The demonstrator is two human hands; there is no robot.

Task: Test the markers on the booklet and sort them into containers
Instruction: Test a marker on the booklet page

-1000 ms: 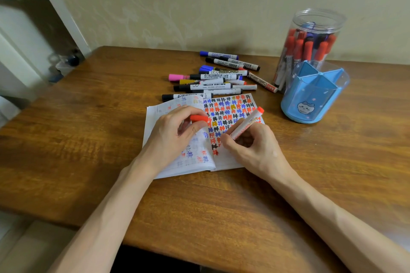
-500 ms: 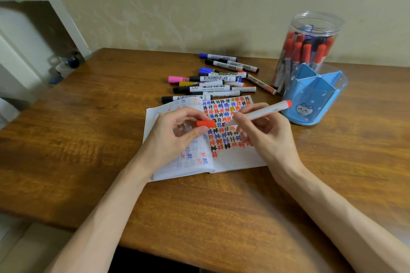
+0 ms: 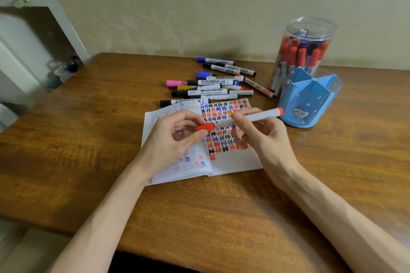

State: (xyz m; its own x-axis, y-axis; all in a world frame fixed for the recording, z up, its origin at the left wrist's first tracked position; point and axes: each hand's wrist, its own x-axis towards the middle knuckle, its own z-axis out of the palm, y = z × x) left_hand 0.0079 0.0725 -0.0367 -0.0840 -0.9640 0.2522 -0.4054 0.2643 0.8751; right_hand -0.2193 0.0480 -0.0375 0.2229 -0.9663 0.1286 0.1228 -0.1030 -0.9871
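An open booklet (image 3: 235, 162) full of coloured hash marks lies on the wooden table. Above it, my right hand (image 3: 259, 135) holds a white marker with a red end (image 3: 259, 116), lying nearly level. My left hand (image 3: 175, 137) pinches the marker's red cap (image 3: 205, 127), whose open end meets the marker's tip. Several capped markers (image 3: 213, 86) lie in a loose pile behind the booklet. A clear jar (image 3: 304, 51) holds several mostly red markers. In front of it stands a blue divided pen holder (image 3: 308, 99).
The wall runs right behind the markers and the jar. A white shelf unit (image 3: 33, 29) stands off the table's left end. The table's near edge (image 3: 155, 248) runs under my forearms.
My right hand lifted the marker off the page and turned it level. The cap in my left hand and the marker's tip came together above the booklet.
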